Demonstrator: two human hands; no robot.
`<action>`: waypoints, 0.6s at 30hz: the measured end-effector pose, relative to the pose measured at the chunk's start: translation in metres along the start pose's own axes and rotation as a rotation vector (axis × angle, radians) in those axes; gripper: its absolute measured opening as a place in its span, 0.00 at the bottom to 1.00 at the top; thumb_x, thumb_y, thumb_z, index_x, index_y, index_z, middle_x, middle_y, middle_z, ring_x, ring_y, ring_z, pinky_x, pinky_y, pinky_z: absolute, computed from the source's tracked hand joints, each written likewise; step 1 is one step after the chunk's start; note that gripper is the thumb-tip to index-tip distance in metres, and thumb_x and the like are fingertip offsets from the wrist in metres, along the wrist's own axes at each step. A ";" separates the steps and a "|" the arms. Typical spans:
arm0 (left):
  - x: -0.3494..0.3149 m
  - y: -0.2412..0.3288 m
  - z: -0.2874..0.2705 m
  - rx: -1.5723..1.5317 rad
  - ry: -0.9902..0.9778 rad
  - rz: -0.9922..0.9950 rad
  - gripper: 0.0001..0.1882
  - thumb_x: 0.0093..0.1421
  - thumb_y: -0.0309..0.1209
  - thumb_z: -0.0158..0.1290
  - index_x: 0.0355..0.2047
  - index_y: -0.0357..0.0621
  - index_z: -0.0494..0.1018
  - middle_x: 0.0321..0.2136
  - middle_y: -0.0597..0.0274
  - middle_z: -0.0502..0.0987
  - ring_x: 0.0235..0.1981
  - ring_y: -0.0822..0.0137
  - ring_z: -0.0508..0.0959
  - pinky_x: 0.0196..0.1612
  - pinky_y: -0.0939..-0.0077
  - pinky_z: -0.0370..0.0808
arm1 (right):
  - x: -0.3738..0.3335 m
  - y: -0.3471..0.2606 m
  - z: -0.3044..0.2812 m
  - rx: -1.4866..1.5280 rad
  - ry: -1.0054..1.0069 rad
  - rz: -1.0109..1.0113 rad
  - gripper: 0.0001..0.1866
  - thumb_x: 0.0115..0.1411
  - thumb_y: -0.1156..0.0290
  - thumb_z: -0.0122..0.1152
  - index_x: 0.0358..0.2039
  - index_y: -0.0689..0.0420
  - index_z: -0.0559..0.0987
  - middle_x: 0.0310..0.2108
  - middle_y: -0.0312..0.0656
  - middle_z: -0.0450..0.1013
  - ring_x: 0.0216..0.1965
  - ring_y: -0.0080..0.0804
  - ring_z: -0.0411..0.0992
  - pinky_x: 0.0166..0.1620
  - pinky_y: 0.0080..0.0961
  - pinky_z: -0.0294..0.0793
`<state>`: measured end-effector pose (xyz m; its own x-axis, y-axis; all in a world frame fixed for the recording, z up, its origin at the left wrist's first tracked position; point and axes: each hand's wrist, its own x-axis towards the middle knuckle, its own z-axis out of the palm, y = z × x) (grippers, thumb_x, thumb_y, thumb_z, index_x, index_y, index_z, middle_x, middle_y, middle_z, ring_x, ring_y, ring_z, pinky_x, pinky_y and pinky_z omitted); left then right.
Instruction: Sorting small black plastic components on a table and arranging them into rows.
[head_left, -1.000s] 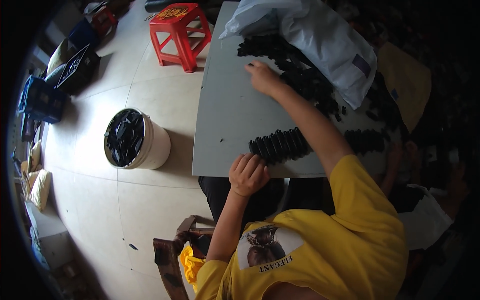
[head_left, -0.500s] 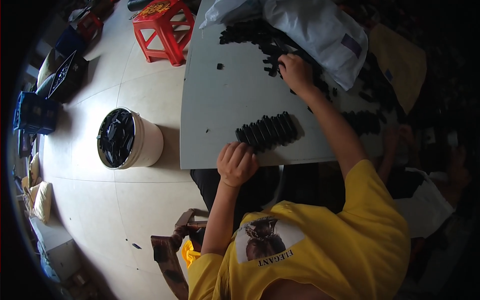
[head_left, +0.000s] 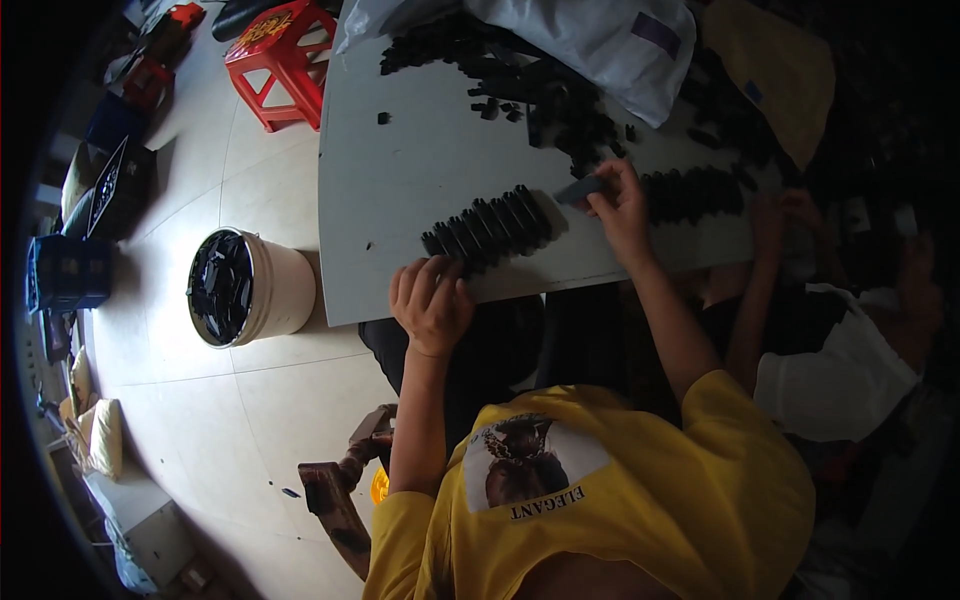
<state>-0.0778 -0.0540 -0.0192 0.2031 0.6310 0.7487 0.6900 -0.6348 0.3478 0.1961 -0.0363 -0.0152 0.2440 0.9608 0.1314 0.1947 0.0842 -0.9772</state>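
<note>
Between the thumb and fingers of my right hand (head_left: pixel 624 218) is a flat dark plastic piece (head_left: pixel 577 190), held just above the table to the right of a row. That row of black plastic pieces (head_left: pixel 488 226) lies side by side, slanting up to the right, near the table's front edge. My left hand (head_left: pixel 432 303) is closed, with its curled fingers at the near left end of the row; what they grip is hidden. Farther back, a loose heap of black pieces (head_left: pixel 560 100) spreads across the table (head_left: pixel 370 180).
Plastic bags (head_left: pixel 600 45) lie on the heap. A second black row (head_left: pixel 695 195) lies to the right, near another person's hand (head_left: pixel 785 215). On the floor stand a white bucket (head_left: pixel 285 290) of black pieces, a red stool (head_left: pixel 280 65) and blue crates (head_left: pixel 70 272).
My right hand has come back from the heap toward the row, bringing a dark piece. My left hand stays by the row's end. The whole view has shifted slightly.
</note>
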 end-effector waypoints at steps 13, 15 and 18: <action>0.045 0.050 0.052 -0.016 -0.396 0.193 0.19 0.52 0.31 0.54 0.45 0.43 0.73 0.51 0.58 0.72 0.55 0.60 0.69 0.58 0.56 0.63 | -0.024 -0.003 0.009 -0.537 0.094 -0.342 0.15 0.54 0.84 0.55 0.43 0.59 0.74 0.40 0.42 0.73 0.37 0.33 0.74 0.38 0.25 0.74; 0.048 0.051 0.057 0.015 -0.419 0.154 0.21 0.54 0.33 0.54 0.49 0.44 0.72 0.53 0.59 0.71 0.58 0.60 0.68 0.59 0.55 0.62 | -0.023 -0.005 0.016 -0.558 0.134 -0.342 0.18 0.53 0.84 0.55 0.45 0.58 0.75 0.41 0.42 0.73 0.39 0.35 0.74 0.40 0.27 0.74; 0.049 0.051 0.061 0.040 -0.423 0.123 0.22 0.56 0.34 0.54 0.52 0.45 0.70 0.54 0.60 0.70 0.59 0.62 0.67 0.59 0.55 0.62 | -0.025 -0.008 0.023 -0.714 0.094 -0.465 0.21 0.52 0.84 0.56 0.48 0.57 0.75 0.43 0.44 0.72 0.43 0.40 0.72 0.45 0.32 0.73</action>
<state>0.0097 -0.0281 0.0007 0.5461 0.6840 0.4836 0.6674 -0.7042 0.2424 0.1665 -0.0546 -0.0146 0.0627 0.8414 0.5368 0.8385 0.2473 -0.4856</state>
